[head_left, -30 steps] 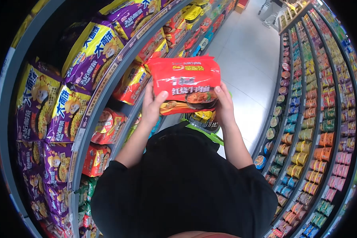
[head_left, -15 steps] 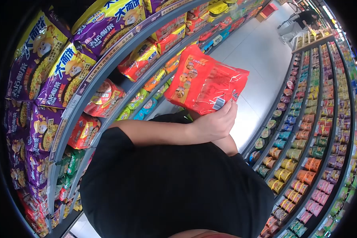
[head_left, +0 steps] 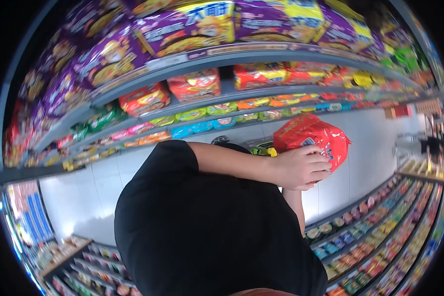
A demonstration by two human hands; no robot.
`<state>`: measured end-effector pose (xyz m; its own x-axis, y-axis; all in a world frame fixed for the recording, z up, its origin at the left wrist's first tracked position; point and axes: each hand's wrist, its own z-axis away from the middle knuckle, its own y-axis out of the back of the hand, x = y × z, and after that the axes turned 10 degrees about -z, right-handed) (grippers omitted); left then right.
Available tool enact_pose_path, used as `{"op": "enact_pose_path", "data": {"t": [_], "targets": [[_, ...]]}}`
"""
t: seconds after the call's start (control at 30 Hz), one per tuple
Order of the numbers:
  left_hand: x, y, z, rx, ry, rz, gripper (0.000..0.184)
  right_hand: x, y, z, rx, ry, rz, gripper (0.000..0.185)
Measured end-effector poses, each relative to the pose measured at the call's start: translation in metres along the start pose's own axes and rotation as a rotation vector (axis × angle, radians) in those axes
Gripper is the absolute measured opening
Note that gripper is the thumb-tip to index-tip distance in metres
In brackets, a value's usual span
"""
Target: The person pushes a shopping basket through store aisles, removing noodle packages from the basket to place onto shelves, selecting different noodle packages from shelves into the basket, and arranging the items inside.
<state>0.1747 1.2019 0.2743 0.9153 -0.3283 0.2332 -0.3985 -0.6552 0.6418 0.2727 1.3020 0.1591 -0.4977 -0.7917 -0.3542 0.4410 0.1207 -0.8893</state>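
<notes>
A red, shiny multi-pack of instant noodles (head_left: 308,129) is held out in front of my chest, to the right of centre. My left hand (head_left: 301,168) reaches across my body and grips its lower side, fingers bent over the wrapper. A barcode patch and dark lettering show close to those fingers. Of my right arm only the forearm (head_left: 294,203) shows, rising beneath my left hand. My right hand itself is hidden behind the left hand and the pack.
Ahead runs a shelf (head_left: 202,58) with purple noodle packs (head_left: 187,30) on top and red packs (head_left: 195,85) below. A dark object with green and yellow parts (head_left: 262,150) sits behind my left wrist. Cup-noodle shelves (head_left: 375,232) stand at right. A person (head_left: 429,145) is far right.
My view has swung left, so the shelf now lies across the front. The red pack has turned in my hold, with less of its broad face showing, and my left hand stays on it.
</notes>
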Motion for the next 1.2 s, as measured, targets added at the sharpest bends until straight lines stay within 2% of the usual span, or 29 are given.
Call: {"op": "enact_pose_path", "data": {"t": [0.03, 0.1, 0.13, 0.2, 0.27, 0.33, 0.4, 0.43, 0.5, 0.57, 0.63, 0.77, 0.93, 1.13, 1.2], "targets": [[-0.006, 0.007, 0.006, 0.002, 0.035, -0.032, 0.052, 0.001, 0.004, -0.003, -0.01, -0.027, 0.008, 0.061], [-0.016, 0.022, 0.019, -0.013, 0.234, 0.079, 0.072, 0.001, 0.009, -0.012, -0.034, -0.064, 0.015, 0.062], [-0.018, 0.025, 0.028, -0.011, 0.256, 0.062, 0.072, 0.001, 0.011, -0.018, -0.05, -0.079, 0.033, 0.062], [-0.02, 0.032, 0.049, 0.071, 0.524, 0.056, 0.08, 0.0, 0.001, -0.026, -0.066, -0.097, 0.094, 0.062], [-0.022, 0.044, 0.073, 0.022, 0.65, 0.019, 0.086, 0.003, -0.021, -0.026, -0.038, -0.077, 0.226, 0.064], [-0.021, 0.059, 0.092, 0.076, 0.779, 0.066, 0.086, 0.008, -0.026, -0.03, 0.046, -0.122, 0.325, 0.064], [-0.02, 0.07, 0.112, 0.088, 0.91, 0.036, 0.082, 0.017, -0.03, -0.031, 0.043, -0.149, 0.425, 0.062], [-0.022, 0.066, 0.132, 0.179, 0.942, 0.075, 0.075, 0.025, -0.028, -0.035, 0.002, -0.153, 0.461, 0.062], [-0.018, 0.071, 0.148, 0.322, 1.278, 0.365, 0.073, 0.031, -0.034, -0.03, -0.033, -0.179, 0.555, 0.062], [-0.019, 0.084, 0.165, 0.473, 1.321, 0.593, 0.062, 0.04, -0.043, -0.023, -0.045, -0.184, 0.573, 0.058], [-0.021, 0.097, 0.182, 0.567, 1.289, 0.647, 0.054, 0.054, -0.036, -0.028, -0.034, -0.132, 0.588, 0.058], [-0.029, 0.121, 0.215, 0.568, 1.351, 0.689, 0.05, 0.067, -0.065, -0.012, 0.011, -0.127, 0.713, 0.059], [-0.03, 0.155, 0.241, 0.538, 1.342, 0.785, 0.053, 0.102, -0.085, 0.005, -0.136, -0.091, 0.799, 0.051], [-0.032, 0.164, 0.288, 0.321, 1.278, 0.588, 0.058, 0.143, -0.086, 0.028, -0.183, -0.048, 0.838, 0.044], [-0.034, 0.165, 0.298, 0.311, 1.272, 0.582, 0.059, 0.149, -0.087, 0.033, -0.183, -0.05, 0.838, 0.046]]}}
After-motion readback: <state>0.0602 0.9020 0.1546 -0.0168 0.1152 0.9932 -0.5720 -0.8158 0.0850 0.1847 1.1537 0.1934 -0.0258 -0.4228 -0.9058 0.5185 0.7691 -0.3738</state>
